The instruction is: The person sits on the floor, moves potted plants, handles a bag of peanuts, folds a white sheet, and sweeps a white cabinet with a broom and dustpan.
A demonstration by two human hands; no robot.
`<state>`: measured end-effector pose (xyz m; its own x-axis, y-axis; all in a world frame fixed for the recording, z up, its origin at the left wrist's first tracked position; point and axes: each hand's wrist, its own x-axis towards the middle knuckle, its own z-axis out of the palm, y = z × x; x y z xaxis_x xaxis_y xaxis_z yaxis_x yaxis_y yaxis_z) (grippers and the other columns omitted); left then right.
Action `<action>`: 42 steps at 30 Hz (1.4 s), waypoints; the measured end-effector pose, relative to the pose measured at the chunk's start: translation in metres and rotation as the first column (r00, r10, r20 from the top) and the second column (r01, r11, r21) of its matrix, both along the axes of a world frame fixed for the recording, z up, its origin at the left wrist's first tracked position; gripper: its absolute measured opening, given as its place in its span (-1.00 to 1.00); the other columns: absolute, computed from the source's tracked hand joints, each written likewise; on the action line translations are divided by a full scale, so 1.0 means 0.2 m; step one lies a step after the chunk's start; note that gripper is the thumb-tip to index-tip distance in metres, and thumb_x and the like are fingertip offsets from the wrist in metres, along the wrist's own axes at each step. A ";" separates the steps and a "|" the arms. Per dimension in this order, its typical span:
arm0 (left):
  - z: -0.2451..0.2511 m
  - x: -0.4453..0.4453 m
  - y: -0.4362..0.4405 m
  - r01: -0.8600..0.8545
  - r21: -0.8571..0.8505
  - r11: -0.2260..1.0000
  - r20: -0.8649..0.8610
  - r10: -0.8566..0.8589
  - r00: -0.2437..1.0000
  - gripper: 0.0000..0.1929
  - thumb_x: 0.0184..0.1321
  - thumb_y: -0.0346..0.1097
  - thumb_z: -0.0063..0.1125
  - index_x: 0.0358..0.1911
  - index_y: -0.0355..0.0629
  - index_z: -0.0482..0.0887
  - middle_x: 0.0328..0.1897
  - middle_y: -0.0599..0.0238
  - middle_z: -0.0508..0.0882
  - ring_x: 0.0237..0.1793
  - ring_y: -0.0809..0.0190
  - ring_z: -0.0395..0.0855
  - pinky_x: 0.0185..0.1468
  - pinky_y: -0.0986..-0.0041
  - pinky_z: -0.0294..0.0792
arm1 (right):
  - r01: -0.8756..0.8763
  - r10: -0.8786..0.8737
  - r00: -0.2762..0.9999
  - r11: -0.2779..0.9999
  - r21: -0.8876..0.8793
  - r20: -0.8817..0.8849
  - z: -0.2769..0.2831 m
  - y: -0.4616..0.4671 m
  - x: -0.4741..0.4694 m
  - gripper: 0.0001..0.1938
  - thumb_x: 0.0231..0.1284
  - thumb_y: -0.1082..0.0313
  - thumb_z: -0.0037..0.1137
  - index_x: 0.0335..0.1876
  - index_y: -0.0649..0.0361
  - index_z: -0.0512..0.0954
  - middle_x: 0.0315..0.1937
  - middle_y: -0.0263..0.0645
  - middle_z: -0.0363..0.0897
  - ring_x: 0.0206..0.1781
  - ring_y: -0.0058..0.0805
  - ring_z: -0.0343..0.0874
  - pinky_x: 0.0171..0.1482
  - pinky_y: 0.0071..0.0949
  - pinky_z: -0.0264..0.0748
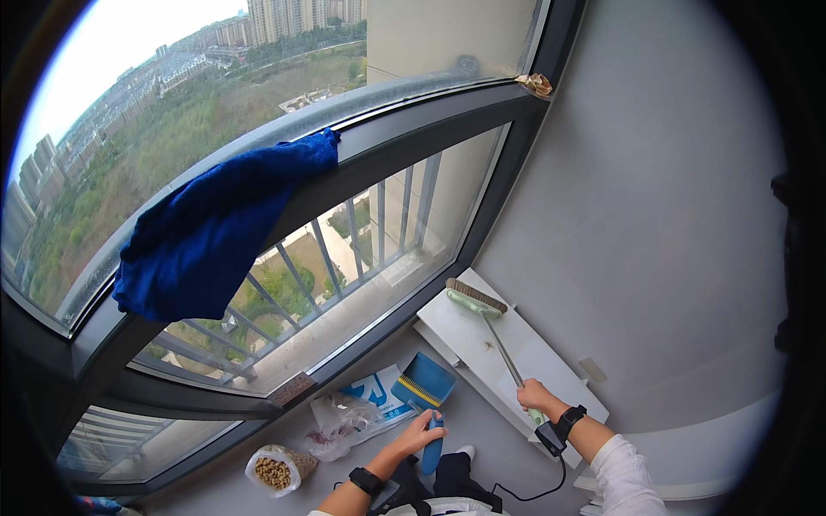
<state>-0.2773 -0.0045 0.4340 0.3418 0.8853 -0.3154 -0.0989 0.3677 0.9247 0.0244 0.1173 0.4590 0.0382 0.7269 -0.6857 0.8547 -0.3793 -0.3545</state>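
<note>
My right hand [537, 395] grips the handle of a long brush [474, 303] with a pale green head and brown bristles. The brush head lies at the far end of a white cabinet top [535, 361], where a small dark bit of debris [488, 346] sits beside the handle. In my left hand [423, 433] is the blue handle of a dustpan [426, 380] with a yellow-toothed edge. The pan part is left of the white cabinet, over the floor, near a blue-and-white plastic bag [387, 396].
A blue cloth [213, 226] hangs over the dark window rail. On the floor stands an open bag of peanuts [274, 471], beside a clear plastic bag [342, 422]. A wall [645, 193] rises to the right. A black cable [532, 498] hangs from my right wrist device.
</note>
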 end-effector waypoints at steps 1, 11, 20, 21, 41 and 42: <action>-0.01 0.00 0.00 0.006 0.006 1.000 -0.012 -0.006 1.000 -0.61 -0.01 -0.10 0.18 -0.20 -0.14 0.36 -0.34 0.30 0.41 -0.29 0.32 0.41 -0.19 0.52 0.30 | -0.052 0.052 0.998 0.999 0.007 0.019 0.01 -0.06 0.03 -0.74 0.04 0.35 -0.13 -0.38 0.48 0.45 -0.64 0.01 0.54 -0.53 -0.09 0.60 -0.36 -0.25 0.52; -0.03 0.03 -0.01 0.017 -0.003 1.000 0.021 -0.017 1.000 -0.62 -0.02 -0.11 0.18 -0.21 -0.13 0.36 -0.35 0.31 0.38 -0.29 0.34 0.36 -0.21 0.52 0.27 | -0.310 0.319 0.906 0.947 -0.078 0.277 0.29 -0.44 0.37 -0.70 0.08 0.25 -0.12 -0.17 0.31 0.45 -0.28 0.22 0.53 -0.09 0.11 0.50 -0.06 -0.07 0.41; 0.03 0.02 -0.01 0.053 -0.090 0.995 0.014 -0.052 0.999 -0.72 0.01 -0.25 0.12 -0.25 -0.11 0.33 -0.26 0.35 0.40 -0.23 0.36 0.43 -0.07 0.54 0.29 | -0.413 0.391 0.884 0.910 0.039 0.256 0.51 -0.37 0.40 -0.72 0.15 0.21 -0.11 -0.16 0.27 0.42 -0.34 0.18 0.53 -0.21 0.18 0.50 -0.13 -0.02 0.41; 0.04 0.03 -0.01 0.069 -0.109 0.992 -0.019 -0.072 0.997 -0.75 0.03 -0.34 0.11 -0.28 -0.09 0.30 -0.25 0.40 0.39 -0.23 0.39 0.46 -0.06 0.55 0.32 | -0.418 0.389 0.880 0.906 0.056 0.274 0.47 -0.32 0.37 -0.72 0.15 0.22 -0.11 -0.15 0.26 0.42 -0.34 0.16 0.54 -0.21 0.17 0.51 -0.13 -0.02 0.42; 0.18 0.12 -0.02 0.275 -0.178 0.945 0.112 -0.258 0.960 -0.73 0.01 -0.31 0.13 -0.25 -0.12 0.35 -0.23 0.38 0.40 -0.19 0.38 0.42 -0.04 0.55 0.27 | -0.403 0.427 0.799 0.903 -0.150 0.423 0.59 -0.77 0.91 -0.67 0.12 0.22 -0.06 -0.05 0.23 0.42 -0.36 0.05 0.58 -0.21 0.04 0.57 -0.16 -0.03 0.47; 0.19 0.13 -0.01 0.290 -0.189 0.938 0.122 -0.271 0.955 -0.73 0.02 -0.31 0.12 -0.22 -0.14 0.35 -0.21 0.39 0.40 -0.15 0.35 0.45 0.01 0.51 0.29 | -0.388 0.414 0.813 0.910 -0.149 0.409 0.62 -0.81 0.92 -0.67 0.12 0.22 -0.07 -0.04 0.23 0.42 -0.35 0.05 0.58 -0.20 0.04 0.56 -0.16 -0.04 0.46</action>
